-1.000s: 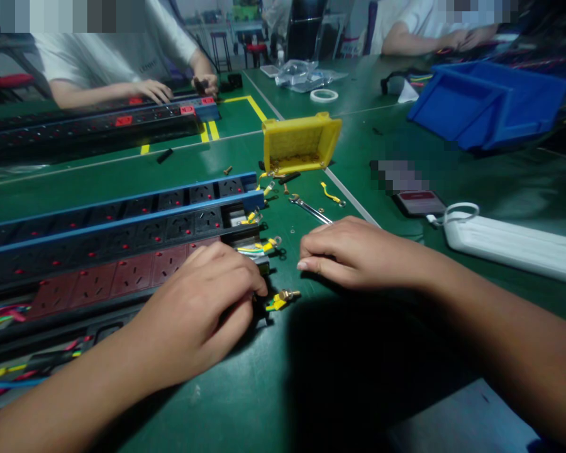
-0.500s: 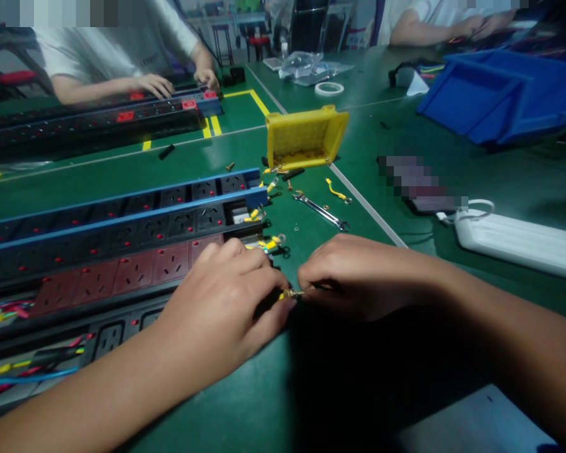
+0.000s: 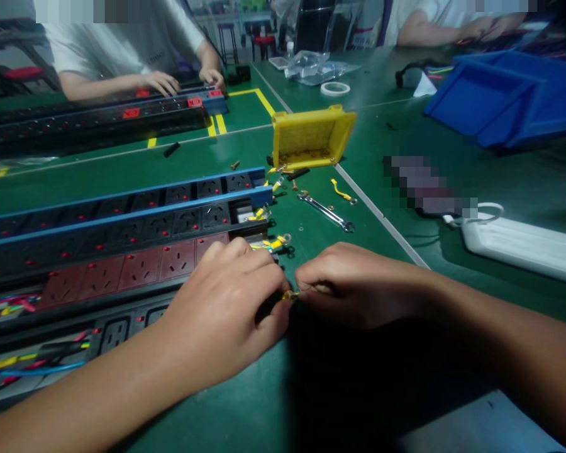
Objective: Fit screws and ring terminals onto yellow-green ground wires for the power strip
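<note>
Pinched between the thumb and forefinger of my left hand (image 3: 238, 296) is a yellow wire lug (image 3: 287, 295), mostly hidden by the fingers. Against it, my right hand (image 3: 342, 283) grips a thin brass-coloured screw (image 3: 300, 292), whose far end disappears inside the closed fingers. My left wrist lies across the power strips: a dark-red socket strip (image 3: 139, 270) and a black one (image 3: 116, 333) with coloured wires at its open left part. Yellow ring-terminal wires (image 3: 278, 242) stick out of the strip ends just beyond my left knuckles.
Behind my hands lie a wrench (image 3: 327, 212), a loose yellow wire (image 3: 342, 192) and a yellow bin (image 3: 311, 138) with small brass parts. A blue bin (image 3: 509, 100), a phone (image 3: 419, 185) and a white power bar (image 3: 523, 245) are right. Two people work across the table.
The view has shifted slightly, so the table things sit a little farther right. My hands stay together, with the right hand a touch closer to the left. Both grips are unchanged.
</note>
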Demonstrator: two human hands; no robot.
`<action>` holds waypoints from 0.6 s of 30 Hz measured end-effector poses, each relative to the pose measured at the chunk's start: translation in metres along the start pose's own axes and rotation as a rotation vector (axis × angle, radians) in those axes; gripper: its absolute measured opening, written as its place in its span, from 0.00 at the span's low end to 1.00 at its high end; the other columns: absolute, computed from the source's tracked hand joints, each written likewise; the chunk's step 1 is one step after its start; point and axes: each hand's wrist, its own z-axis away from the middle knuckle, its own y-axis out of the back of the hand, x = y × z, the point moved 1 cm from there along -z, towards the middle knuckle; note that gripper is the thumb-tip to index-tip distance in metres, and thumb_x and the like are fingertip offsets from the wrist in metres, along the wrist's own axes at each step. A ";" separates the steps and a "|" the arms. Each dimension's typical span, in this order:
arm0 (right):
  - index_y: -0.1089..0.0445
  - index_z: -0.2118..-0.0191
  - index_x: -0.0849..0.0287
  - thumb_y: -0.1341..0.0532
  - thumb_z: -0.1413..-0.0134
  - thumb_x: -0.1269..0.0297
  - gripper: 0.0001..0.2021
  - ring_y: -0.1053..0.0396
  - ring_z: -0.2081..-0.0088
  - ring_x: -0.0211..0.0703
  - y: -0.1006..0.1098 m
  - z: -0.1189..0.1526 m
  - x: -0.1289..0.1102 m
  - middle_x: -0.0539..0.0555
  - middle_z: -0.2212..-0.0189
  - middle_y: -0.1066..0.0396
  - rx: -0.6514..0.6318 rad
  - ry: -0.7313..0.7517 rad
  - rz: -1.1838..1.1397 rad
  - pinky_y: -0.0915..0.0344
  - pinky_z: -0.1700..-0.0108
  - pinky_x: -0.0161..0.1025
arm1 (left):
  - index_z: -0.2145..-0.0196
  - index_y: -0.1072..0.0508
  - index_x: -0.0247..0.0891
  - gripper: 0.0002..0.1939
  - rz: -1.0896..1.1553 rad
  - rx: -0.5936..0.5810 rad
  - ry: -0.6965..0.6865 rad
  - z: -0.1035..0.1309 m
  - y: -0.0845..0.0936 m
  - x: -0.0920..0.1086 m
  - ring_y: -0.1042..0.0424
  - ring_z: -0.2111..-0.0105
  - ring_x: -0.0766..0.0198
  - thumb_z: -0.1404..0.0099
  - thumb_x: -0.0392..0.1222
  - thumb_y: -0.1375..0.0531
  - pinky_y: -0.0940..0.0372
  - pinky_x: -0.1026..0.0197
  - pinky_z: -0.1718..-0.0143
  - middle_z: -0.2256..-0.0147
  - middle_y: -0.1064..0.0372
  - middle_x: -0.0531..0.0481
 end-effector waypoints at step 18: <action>0.43 0.76 0.58 0.45 0.48 0.67 0.09 0.52 0.77 0.32 -0.004 0.003 0.005 0.44 0.80 0.45 0.021 0.066 -0.064 0.57 0.74 0.33 | 0.68 0.30 0.38 0.10 -0.052 0.024 -0.072 0.009 0.007 -0.003 0.39 0.67 0.59 0.34 0.39 0.50 0.51 0.56 0.66 0.69 0.33 0.48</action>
